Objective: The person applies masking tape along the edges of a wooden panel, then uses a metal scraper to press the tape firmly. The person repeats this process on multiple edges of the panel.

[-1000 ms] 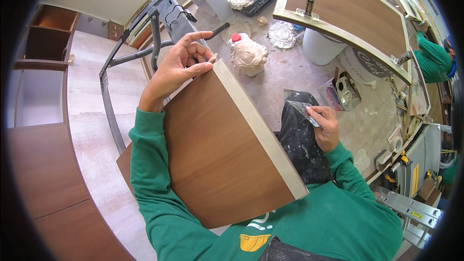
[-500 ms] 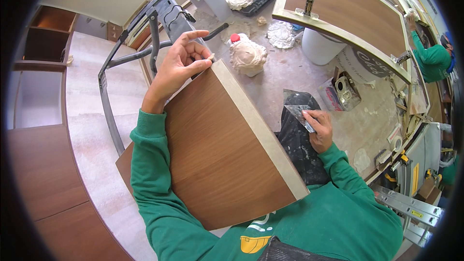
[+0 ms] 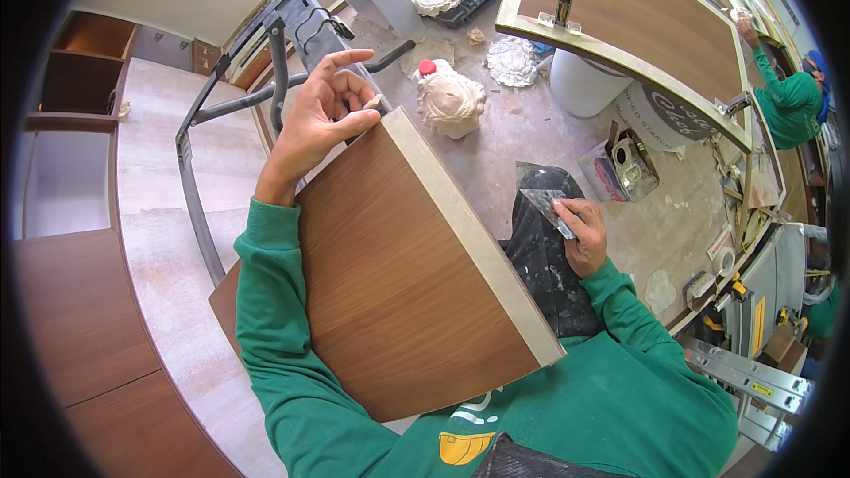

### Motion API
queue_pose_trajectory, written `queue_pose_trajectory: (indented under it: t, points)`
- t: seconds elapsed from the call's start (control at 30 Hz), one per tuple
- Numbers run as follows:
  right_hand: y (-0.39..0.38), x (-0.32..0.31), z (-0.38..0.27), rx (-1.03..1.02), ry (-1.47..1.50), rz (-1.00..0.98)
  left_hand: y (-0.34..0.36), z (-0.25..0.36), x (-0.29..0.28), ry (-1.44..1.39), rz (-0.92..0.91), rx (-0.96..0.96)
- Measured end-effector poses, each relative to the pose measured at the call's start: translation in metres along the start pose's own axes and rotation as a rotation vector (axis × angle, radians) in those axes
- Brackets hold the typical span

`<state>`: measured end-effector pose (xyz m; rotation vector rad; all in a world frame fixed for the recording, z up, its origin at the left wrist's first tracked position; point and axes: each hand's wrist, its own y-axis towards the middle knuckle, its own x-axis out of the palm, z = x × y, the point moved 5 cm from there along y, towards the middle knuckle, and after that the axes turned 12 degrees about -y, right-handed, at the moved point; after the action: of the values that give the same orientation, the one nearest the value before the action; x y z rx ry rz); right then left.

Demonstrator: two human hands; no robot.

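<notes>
A wood-grain panel (image 3: 390, 274) with a pale edge strip (image 3: 460, 226) leans across my body. My left hand (image 3: 328, 115) is at its top corner, index finger raised, thumb and other fingers pinched on a small beige piece (image 3: 373, 103). In my right hand (image 3: 583, 239) is a flat metal scraper (image 3: 544, 205), held over my paint-speckled dark trouser leg (image 3: 553, 301), just right of the panel. Beyond the panel stands a red-capped jug (image 3: 449, 104) covered in beige paste.
A grey metal frame (image 3: 204, 212) stands left, a hinged door panel (image 3: 629, 31) with white buckets (image 3: 589, 88) beneath at upper right. An open box (image 3: 620, 168), scrap wood (image 3: 735, 186) and an aluminium ladder (image 3: 744, 372) lie right. A co-worker (image 3: 788, 102) in green works at far right.
My right hand and scraper have shifted slightly left, the blade turning a little. My left hand has edged slightly left with the panel. The co-worker's arm has risen.
</notes>
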<state>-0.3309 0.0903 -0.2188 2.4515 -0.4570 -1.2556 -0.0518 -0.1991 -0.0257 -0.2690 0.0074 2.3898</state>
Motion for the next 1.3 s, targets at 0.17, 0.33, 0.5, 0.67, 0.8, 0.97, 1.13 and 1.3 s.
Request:
queue_pose_trajectory:
  t: [0.17, 0.33, 0.5, 0.67, 0.8, 0.97, 1.13, 1.3]
  points:
    - [0.001, -0.001, -0.001, 0.0, -0.009, 0.001, 0.0, 0.001, 0.001, 0.032, 0.004, 0.003]
    - [-0.001, 0.0, 0.001, 0.002, -0.009, 0.009, 0.0, 0.005, 0.004, 0.039, 0.008, 0.005]
    - [-0.001, 0.0, 0.001, 0.004, -0.017, 0.007, -0.001, 0.007, 0.005, 0.068, 0.002, -0.009]
    - [-0.001, -0.001, 0.001, 0.007, -0.019, 0.01, 0.0, 0.008, 0.007, 0.051, -0.006, -0.01]
    - [-0.001, -0.001, 0.0, 0.006, -0.025, 0.016, 0.001, 0.001, 0.004, -0.036, 0.016, 0.018]
    - [-0.001, -0.002, 0.001, 0.011, -0.015, 0.019, 0.001, 0.0, 0.004, 0.045, 0.021, 0.018]
    - [-0.002, -0.002, 0.001, 0.01, -0.019, 0.016, 0.0, 0.002, 0.005, 0.052, 0.021, 0.005]
    - [-0.002, -0.001, 0.002, 0.013, -0.019, 0.013, 0.001, 0.006, 0.006, 0.097, 0.008, 0.019]
